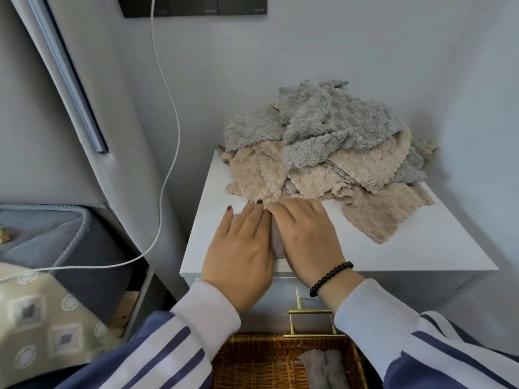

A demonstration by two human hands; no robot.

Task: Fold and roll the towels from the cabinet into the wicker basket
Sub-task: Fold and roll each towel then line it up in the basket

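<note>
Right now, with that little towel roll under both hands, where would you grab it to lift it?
Around the middle of the towel roll, from above: it lies on the cabinet top between the left hand and right hand.

Pale grey walls (337, 46), a white cable (171, 108) hanging from dark sockets (193, 5).

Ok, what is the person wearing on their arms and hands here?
Both arms wear blue sleeves with white stripes and wide ribbed white cuffs. The left hand has dark polished fingernails. The right hand carries a black beaded bracelet at the wrist. No gloves or rings show.
</note>
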